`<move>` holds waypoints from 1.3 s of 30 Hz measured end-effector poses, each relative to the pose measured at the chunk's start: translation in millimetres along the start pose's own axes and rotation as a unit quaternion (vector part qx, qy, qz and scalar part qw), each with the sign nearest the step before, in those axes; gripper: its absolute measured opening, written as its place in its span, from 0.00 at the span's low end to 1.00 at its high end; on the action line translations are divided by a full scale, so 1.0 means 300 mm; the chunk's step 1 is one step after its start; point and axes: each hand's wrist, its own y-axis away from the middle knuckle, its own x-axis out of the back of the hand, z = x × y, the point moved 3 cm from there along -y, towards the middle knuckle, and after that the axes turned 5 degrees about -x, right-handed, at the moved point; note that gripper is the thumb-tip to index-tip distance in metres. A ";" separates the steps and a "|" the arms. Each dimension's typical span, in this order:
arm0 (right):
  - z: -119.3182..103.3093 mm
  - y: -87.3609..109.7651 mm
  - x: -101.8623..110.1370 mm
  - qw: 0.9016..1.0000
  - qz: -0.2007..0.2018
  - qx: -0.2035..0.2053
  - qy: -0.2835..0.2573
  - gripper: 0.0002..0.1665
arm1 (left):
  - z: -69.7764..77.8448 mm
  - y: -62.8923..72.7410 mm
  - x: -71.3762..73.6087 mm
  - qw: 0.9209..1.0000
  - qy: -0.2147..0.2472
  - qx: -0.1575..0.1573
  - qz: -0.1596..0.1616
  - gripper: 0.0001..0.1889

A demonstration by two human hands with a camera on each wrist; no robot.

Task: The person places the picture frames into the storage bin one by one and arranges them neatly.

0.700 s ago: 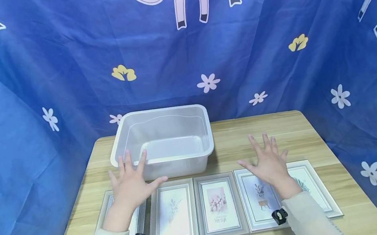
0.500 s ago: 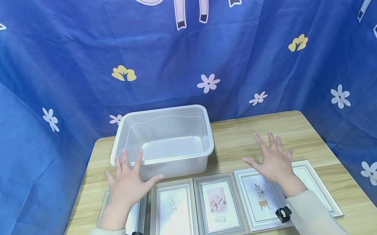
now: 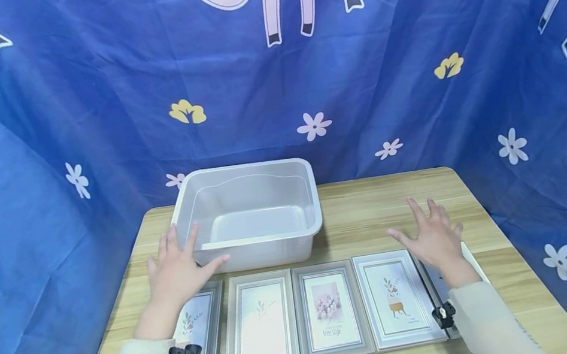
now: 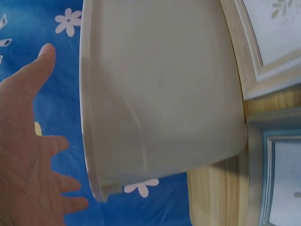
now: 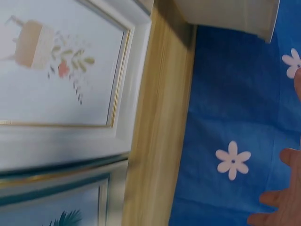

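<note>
My left hand (image 3: 175,277) hovers with spread fingers over the leftmost picture frame (image 3: 203,339), its fingertips overlapping the near left corner of a translucent white plastic tub (image 3: 261,252) in the head view. In the left wrist view the hand (image 4: 23,155) is apart from the tub wall (image 4: 164,94) and holds nothing. Fingers spread too, my right hand (image 3: 437,243) is above the rightmost picture frame (image 3: 474,262), hiding much of it. The right wrist view catches just the fingers (image 5: 277,200) at its edge, with nothing in them.
Between the outer frames lie a pale plant-print frame (image 3: 261,325), a pink-flower frame (image 3: 330,312) and a potted-plant frame (image 3: 396,300), side by side on the wooden table (image 3: 373,194). A blue patterned curtain (image 3: 250,97) hangs behind and at both sides.
Both hands have drifted outward, the left hand leftward and the right hand rightward, fingers still spread. More of the leftmost and potted-plant frames now shows. The tub and frames have stayed put.
</note>
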 end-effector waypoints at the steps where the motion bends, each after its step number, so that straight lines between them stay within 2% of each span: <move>1: 0.009 -0.001 0.003 1.000 0.000 -0.004 0.000 0.57 | -0.007 -0.002 0.004 1.000 0.002 0.001 0.005 0.55; 5: 0.045 -0.006 0.016 1.000 -0.001 -0.019 -0.001 0.59 | -0.028 -0.006 0.026 1.000 0.012 0.005 0.018 0.55; 12: 0.108 -0.020 0.026 0.999 0.002 -0.034 0.004 0.59 | -0.075 -0.016 0.036 1.000 0.015 0.019 0.020 0.55; 17: 0.151 -0.032 0.022 0.999 -0.009 -0.039 0.004 0.59 | -0.104 -0.027 0.041 0.999 0.030 0.034 0.021 0.55; 26: 0.251 -0.051 0.013 0.997 -0.039 -0.060 0.007 0.62 | -0.137 -0.044 0.053 0.998 0.032 0.037 0.032 0.54; 32: 0.319 -0.052 0.012 0.996 -0.047 -0.070 -0.007 0.62 | -0.166 -0.057 0.042 0.997 0.057 0.037 0.031 0.53; 39: 0.386 -0.053 -0.008 0.993 -0.074 -0.083 -0.042 0.60 | -0.183 -0.065 0.043 0.992 0.111 0.050 0.036 0.52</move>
